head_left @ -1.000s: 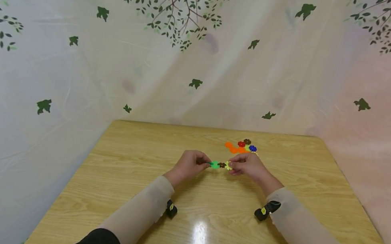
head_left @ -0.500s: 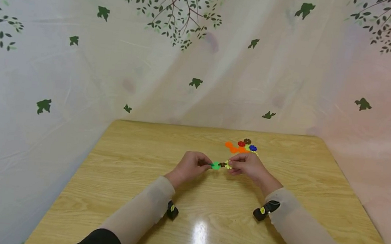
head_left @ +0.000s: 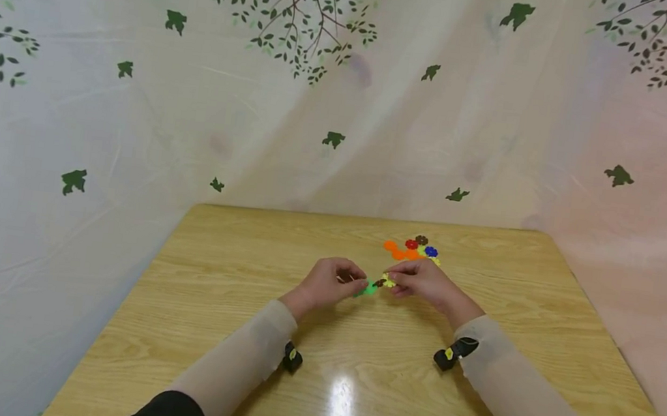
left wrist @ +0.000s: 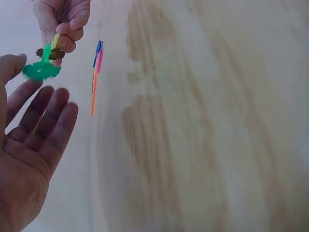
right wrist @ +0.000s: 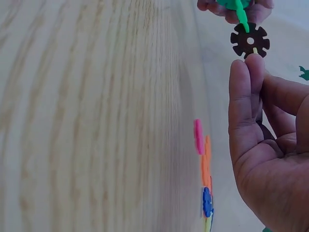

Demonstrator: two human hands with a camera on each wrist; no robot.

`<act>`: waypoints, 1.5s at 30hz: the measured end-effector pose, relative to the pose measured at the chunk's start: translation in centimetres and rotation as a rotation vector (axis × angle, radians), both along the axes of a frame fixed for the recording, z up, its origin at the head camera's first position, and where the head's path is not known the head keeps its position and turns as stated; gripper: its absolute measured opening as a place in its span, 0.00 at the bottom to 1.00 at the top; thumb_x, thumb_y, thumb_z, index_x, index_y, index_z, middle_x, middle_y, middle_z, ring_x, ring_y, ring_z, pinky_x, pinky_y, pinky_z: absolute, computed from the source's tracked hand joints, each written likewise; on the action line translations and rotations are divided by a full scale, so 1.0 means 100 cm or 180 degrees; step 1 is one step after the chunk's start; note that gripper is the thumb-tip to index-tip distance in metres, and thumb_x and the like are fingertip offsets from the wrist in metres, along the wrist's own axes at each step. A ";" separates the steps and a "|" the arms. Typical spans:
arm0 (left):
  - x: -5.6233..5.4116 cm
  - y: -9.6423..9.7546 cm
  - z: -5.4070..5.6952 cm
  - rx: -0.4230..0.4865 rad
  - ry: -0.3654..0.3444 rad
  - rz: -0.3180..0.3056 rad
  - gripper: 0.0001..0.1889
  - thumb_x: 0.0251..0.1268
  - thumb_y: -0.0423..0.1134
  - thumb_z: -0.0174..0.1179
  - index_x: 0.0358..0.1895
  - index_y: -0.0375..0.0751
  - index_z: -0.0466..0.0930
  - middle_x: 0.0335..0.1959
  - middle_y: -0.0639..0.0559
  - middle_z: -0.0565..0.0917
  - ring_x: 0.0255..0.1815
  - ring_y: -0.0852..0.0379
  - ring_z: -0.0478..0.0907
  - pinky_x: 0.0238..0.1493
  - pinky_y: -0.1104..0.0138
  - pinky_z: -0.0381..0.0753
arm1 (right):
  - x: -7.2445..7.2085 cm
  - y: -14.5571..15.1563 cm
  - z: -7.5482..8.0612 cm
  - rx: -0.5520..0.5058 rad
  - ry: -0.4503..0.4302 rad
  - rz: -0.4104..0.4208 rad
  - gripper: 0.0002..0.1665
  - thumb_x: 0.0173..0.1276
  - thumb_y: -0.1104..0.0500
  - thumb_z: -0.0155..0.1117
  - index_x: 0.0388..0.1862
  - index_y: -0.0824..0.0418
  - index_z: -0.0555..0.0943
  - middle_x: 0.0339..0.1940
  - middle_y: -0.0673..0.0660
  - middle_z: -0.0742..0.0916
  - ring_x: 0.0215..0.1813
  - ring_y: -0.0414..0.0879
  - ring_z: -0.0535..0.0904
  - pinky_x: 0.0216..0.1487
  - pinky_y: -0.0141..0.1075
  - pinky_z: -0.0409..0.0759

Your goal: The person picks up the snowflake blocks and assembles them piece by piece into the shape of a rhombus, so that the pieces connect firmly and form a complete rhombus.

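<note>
Between my hands is a short chain of interlocking notched plastic discs, held above the wooden table. My left hand (head_left: 330, 282) pinches its green end (left wrist: 42, 71) between thumb and index finger, the other fingers spread beneath. A lighter green disc (right wrist: 241, 15) stands edge-on there and slots into a brown disc (right wrist: 250, 40) with a centre hole. Beyond the brown one comes a yellow disc (head_left: 388, 281), which my right hand (head_left: 424, 283) grips between thumb and fingertips. Those fingers hide most of the yellow disc in the right wrist view.
Behind my right hand, several loose discs lie on the wooden table (head_left: 232, 334): orange (head_left: 391, 246), red (head_left: 412, 244), brown (head_left: 422, 240), blue (head_left: 431, 252) and yellow. A leaf-printed cloth (head_left: 280, 133) hangs beyond the table's far edge.
The green end has tilted down toward me, and the chain now bends rather than lying straight. My left fingertips have shifted slightly right around it; my right hand stays nearly in place.
</note>
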State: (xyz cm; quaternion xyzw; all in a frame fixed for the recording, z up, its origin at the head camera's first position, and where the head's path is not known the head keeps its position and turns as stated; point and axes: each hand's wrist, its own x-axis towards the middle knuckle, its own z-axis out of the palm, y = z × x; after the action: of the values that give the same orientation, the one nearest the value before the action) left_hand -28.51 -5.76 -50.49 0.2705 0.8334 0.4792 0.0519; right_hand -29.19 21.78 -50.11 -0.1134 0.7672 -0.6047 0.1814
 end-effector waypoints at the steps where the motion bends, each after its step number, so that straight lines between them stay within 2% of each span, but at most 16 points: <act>1: 0.000 0.001 0.000 -0.0012 -0.0042 -0.0004 0.07 0.74 0.47 0.68 0.45 0.50 0.90 0.40 0.61 0.87 0.40 0.60 0.84 0.42 0.66 0.86 | -0.001 0.000 0.000 0.0012 0.0011 0.0029 0.19 0.80 0.61 0.63 0.61 0.73 0.83 0.45 0.61 0.89 0.42 0.53 0.89 0.47 0.43 0.89; 8: -0.003 0.006 -0.002 -0.0002 -0.0493 -0.0104 0.05 0.75 0.41 0.68 0.45 0.47 0.92 0.38 0.60 0.90 0.38 0.60 0.86 0.40 0.67 0.86 | -0.001 -0.006 0.001 0.0054 -0.0010 0.0140 0.19 0.80 0.61 0.63 0.62 0.72 0.83 0.46 0.61 0.90 0.45 0.59 0.89 0.49 0.47 0.89; 12: -0.003 0.005 -0.004 0.0092 -0.0611 -0.0055 0.05 0.74 0.40 0.68 0.45 0.46 0.92 0.38 0.58 0.90 0.38 0.59 0.86 0.39 0.66 0.86 | -0.002 -0.005 0.003 0.0121 -0.0001 0.0111 0.19 0.81 0.60 0.62 0.63 0.72 0.83 0.47 0.62 0.90 0.45 0.59 0.89 0.49 0.48 0.89; 15: -0.003 0.004 -0.005 0.0185 -0.0663 -0.0041 0.05 0.74 0.38 0.68 0.45 0.45 0.92 0.38 0.56 0.90 0.37 0.59 0.86 0.39 0.66 0.87 | -0.007 0.001 0.006 0.0313 0.0149 -0.0016 0.20 0.81 0.59 0.63 0.63 0.73 0.82 0.47 0.63 0.90 0.45 0.58 0.89 0.48 0.47 0.89; 18: -0.002 0.003 -0.005 0.0252 -0.0720 -0.0028 0.05 0.74 0.37 0.68 0.45 0.43 0.92 0.38 0.55 0.90 0.36 0.58 0.86 0.39 0.65 0.87 | -0.013 0.012 0.009 0.0653 0.0437 -0.0214 0.19 0.80 0.60 0.65 0.61 0.73 0.83 0.46 0.65 0.90 0.43 0.56 0.89 0.45 0.46 0.90; 20: -0.002 0.002 -0.005 0.0253 -0.0738 -0.0017 0.05 0.74 0.37 0.68 0.45 0.44 0.92 0.38 0.55 0.90 0.36 0.58 0.86 0.39 0.65 0.87 | -0.017 0.019 0.009 0.0921 0.0594 -0.0350 0.17 0.78 0.61 0.66 0.57 0.71 0.85 0.45 0.64 0.90 0.41 0.54 0.88 0.42 0.44 0.90; 23: -0.001 0.001 -0.005 0.0235 -0.0745 -0.0003 0.05 0.74 0.36 0.68 0.44 0.44 0.92 0.37 0.55 0.90 0.36 0.58 0.86 0.39 0.66 0.87 | -0.021 0.027 0.009 0.1274 0.0728 -0.0415 0.14 0.76 0.62 0.67 0.54 0.69 0.86 0.43 0.63 0.89 0.38 0.53 0.86 0.38 0.42 0.88; 27: -0.001 0.001 -0.005 0.0228 -0.0774 0.0010 0.05 0.75 0.36 0.67 0.44 0.44 0.92 0.37 0.55 0.90 0.36 0.58 0.86 0.38 0.66 0.86 | -0.026 0.032 0.007 0.1723 0.0826 -0.0339 0.14 0.74 0.62 0.68 0.55 0.67 0.87 0.43 0.61 0.87 0.36 0.51 0.82 0.34 0.40 0.84; 30: -0.002 0.002 -0.006 0.0220 -0.0782 0.0013 0.05 0.75 0.36 0.67 0.45 0.44 0.92 0.37 0.55 0.90 0.36 0.58 0.86 0.38 0.66 0.86 | -0.029 0.031 0.004 0.1936 0.0859 -0.0269 0.16 0.74 0.61 0.69 0.57 0.64 0.87 0.46 0.60 0.88 0.38 0.50 0.82 0.37 0.41 0.83; 36: -0.003 0.003 -0.006 0.0219 -0.0783 0.0031 0.05 0.75 0.36 0.67 0.45 0.44 0.92 0.37 0.55 0.90 0.36 0.58 0.85 0.38 0.66 0.86 | -0.035 0.027 0.002 0.2103 0.0898 -0.0101 0.18 0.74 0.60 0.70 0.60 0.63 0.86 0.52 0.59 0.89 0.47 0.52 0.83 0.49 0.47 0.83; 40: -0.004 0.004 -0.006 0.0233 -0.0777 0.0050 0.04 0.74 0.38 0.68 0.45 0.45 0.92 0.36 0.55 0.90 0.35 0.58 0.85 0.37 0.66 0.86 | -0.037 0.028 0.001 0.2148 0.0860 -0.0075 0.18 0.72 0.61 0.71 0.59 0.63 0.86 0.47 0.57 0.88 0.45 0.51 0.81 0.47 0.45 0.82; 45: -0.005 0.005 -0.006 0.0242 -0.0790 0.0062 0.05 0.74 0.39 0.68 0.46 0.45 0.92 0.36 0.55 0.90 0.36 0.58 0.85 0.37 0.67 0.86 | -0.038 0.029 0.001 0.2066 0.0913 -0.0142 0.15 0.66 0.65 0.76 0.50 0.63 0.85 0.40 0.58 0.84 0.43 0.53 0.78 0.47 0.45 0.80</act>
State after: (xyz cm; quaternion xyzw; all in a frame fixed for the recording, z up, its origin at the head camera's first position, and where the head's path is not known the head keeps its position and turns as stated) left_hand -29.06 -5.28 -51.04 0.2028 0.8044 0.5407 0.1396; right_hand -33.01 24.68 -50.01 -0.1169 0.9393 -0.3110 0.0851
